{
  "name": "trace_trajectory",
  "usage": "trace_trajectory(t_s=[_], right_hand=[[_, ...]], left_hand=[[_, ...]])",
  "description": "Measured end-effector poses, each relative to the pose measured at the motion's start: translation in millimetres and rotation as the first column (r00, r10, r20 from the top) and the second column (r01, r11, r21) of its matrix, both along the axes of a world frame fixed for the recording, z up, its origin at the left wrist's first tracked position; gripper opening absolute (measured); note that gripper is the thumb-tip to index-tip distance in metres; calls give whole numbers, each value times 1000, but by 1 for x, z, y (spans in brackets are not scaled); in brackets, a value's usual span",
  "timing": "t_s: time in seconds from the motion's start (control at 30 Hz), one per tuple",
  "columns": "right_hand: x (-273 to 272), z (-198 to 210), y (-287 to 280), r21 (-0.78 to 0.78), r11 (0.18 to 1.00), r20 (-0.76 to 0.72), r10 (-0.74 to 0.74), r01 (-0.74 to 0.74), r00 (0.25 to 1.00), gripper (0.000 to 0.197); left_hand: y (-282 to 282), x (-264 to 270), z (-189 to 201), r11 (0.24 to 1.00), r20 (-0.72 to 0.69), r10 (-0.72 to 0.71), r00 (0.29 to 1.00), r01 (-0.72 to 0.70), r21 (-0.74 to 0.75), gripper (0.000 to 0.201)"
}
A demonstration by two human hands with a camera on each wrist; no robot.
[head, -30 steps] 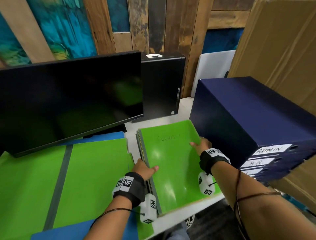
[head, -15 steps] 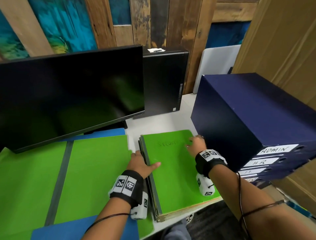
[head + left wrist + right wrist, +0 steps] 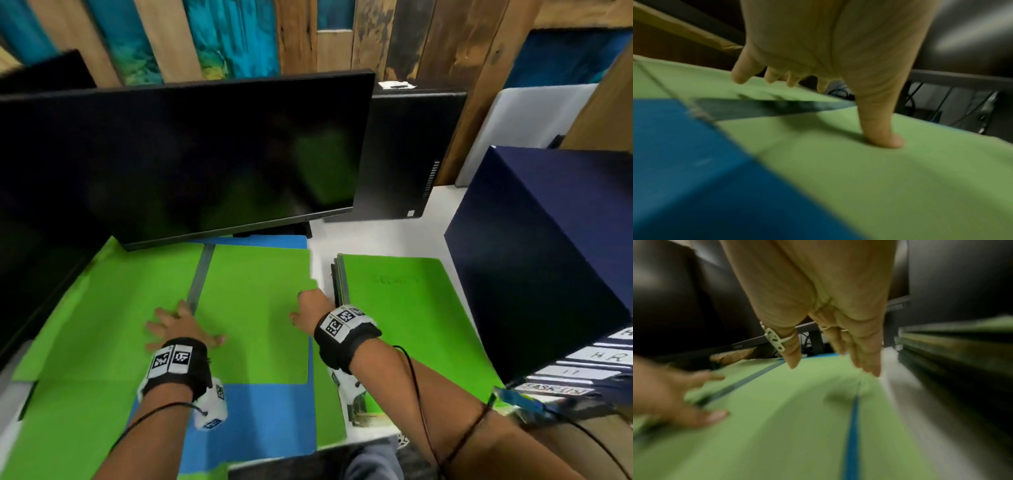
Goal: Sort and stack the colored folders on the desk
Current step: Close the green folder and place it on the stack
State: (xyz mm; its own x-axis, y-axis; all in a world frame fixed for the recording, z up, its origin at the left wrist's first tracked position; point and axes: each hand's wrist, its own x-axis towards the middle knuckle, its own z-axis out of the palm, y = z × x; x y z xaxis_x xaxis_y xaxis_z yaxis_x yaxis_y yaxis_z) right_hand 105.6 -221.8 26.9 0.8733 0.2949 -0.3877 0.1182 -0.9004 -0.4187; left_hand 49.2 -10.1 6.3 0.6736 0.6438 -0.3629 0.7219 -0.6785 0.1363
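Loose green folders [image 3: 253,308] lie spread under the monitor, overlapping blue folders [image 3: 253,421]. A neat stack topped by a green folder [image 3: 404,329] sits to their right on the white desk [image 3: 380,236]. My left hand [image 3: 181,329] lies flat with spread fingers on the green folders beside a grey strip [image 3: 200,277]; its thumb [image 3: 881,129] presses the green sheet [image 3: 879,178]. My right hand [image 3: 310,308] hovers over the right edge of the loose green folder, fingers [image 3: 865,353] straight and pointing down, holding nothing. The blue folder [image 3: 694,170] fills the left wrist view's lower left.
A black monitor [image 3: 178,161] overhangs the folders' far edge. A black computer tower [image 3: 404,154] stands behind the stack. A dark blue box of labelled files [image 3: 548,257] crowds the right side. Cardboard [image 3: 606,102] leans at the far right.
Both hands left the right-hand stack and moved left onto the loose green folders. The head view swung left as well.
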Motion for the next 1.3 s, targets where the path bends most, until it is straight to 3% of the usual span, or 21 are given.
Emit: trace_trajectory(t_s=[0.1,0.23,0.43,0.53,0.63,0.73,0.87,0.93,1.03,1.1,1.23,1.3], right_hand=[[-2,-13,21,36,972,-240,-219,234,946,84],[-2,-16,42,116,853,-359,-442,509,822,98],[2,-15,32,92,757,-257,-609,647,750,81],[4,-10,33,233,667,-257,-660,708,706,67],[6,-9,33,421,516,-327,-681,746,655,60],[2,-1,28,536,399,-347,-699,744,625,53],[-7,12,21,638,317,-344,-698,702,628,69],[-9,19,18,675,231,-397,-686,700,610,74],[-6,33,11,738,67,-482,-643,671,595,49],[-2,44,6,768,-1,-508,-610,641,608,50],[6,56,0,858,-103,-491,-452,503,745,30],[5,59,-2,902,-93,-423,-378,421,824,59]], left_hand=[[11,-27,-18,999,-90,4,996,-8,-43,139],[13,-47,-25,995,-134,-26,991,13,-100,150],[7,-60,-18,991,-100,12,995,-25,-128,150],[5,-63,-14,993,-109,12,994,-25,-118,150],[5,-63,-9,989,-114,19,993,-36,-145,149],[7,-58,-1,971,-6,104,995,-103,-215,146],[15,-44,19,927,134,200,970,-143,-347,148],[19,-38,30,913,191,234,953,-148,-380,153],[20,-34,47,916,283,193,940,-69,-395,155],[14,-33,56,892,386,151,910,42,-450,152],[-8,-32,75,768,595,154,788,283,-574,144],[-19,-27,86,745,672,148,725,365,-558,140]])
